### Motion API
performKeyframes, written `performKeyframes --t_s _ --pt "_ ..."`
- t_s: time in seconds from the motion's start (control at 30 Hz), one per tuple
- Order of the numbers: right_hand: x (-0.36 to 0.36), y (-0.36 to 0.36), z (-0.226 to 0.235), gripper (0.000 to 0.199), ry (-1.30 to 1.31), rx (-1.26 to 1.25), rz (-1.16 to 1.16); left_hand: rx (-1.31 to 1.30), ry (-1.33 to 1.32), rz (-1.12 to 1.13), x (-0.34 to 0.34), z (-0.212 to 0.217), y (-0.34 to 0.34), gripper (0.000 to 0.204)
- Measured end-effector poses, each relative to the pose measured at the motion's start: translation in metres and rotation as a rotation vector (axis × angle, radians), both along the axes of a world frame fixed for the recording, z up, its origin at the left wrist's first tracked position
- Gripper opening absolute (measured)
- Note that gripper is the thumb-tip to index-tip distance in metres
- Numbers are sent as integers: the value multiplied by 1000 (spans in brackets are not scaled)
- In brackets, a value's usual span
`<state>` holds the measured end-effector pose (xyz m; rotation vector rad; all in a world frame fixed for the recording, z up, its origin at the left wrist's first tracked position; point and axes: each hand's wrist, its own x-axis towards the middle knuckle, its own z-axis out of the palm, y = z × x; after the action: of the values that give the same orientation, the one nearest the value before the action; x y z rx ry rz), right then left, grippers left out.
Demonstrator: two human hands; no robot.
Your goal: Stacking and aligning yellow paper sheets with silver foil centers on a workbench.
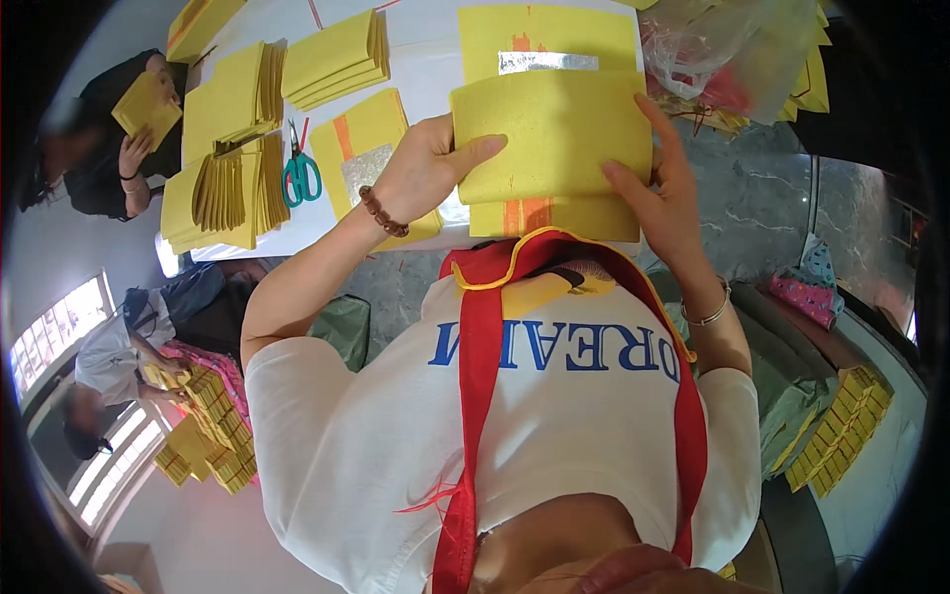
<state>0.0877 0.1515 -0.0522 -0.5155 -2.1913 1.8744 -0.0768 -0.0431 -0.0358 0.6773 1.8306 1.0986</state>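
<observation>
evidently, the left hand [432, 158] clasps the curved yellow paper [554, 124] by its left edge, thumb on top (its fingers are mostly hidden), and the right hand [673, 198] grips the opposite edge. the paper sits over yellow sheets [574, 28] on the white table [426, 45], with green-handled scissors [301, 181] off to the left; a loosened or uneven grip could let it slip askew.

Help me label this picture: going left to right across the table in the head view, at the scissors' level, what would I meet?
Yellow paper stack, scissors, silver-patched yellow paper, left hand, held yellow sheet, right hand.
</observation>
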Motion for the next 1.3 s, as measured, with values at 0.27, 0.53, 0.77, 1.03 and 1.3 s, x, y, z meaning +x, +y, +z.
performKeyframes --t_s 0.27,0.53,0.77,1.03,1.3 --pt "-4 5 -6 49 -72 -37 -21 285 -142 198 9 -23 0 47" --pt "-9 8 -9 36 -154 30 -20 267 -102 244 10 -23 0 61" --pt "-11 8 -8 37 -191 68 -4 283 -116 285 10 -23 3 69" --pt "-11 8 -10 37 -171 131 -9 2 496 222 -5 1 -3 66" --pt "-11 9 -14 38 -166 142 -53 239 1120 -456 48 -13 34 54"
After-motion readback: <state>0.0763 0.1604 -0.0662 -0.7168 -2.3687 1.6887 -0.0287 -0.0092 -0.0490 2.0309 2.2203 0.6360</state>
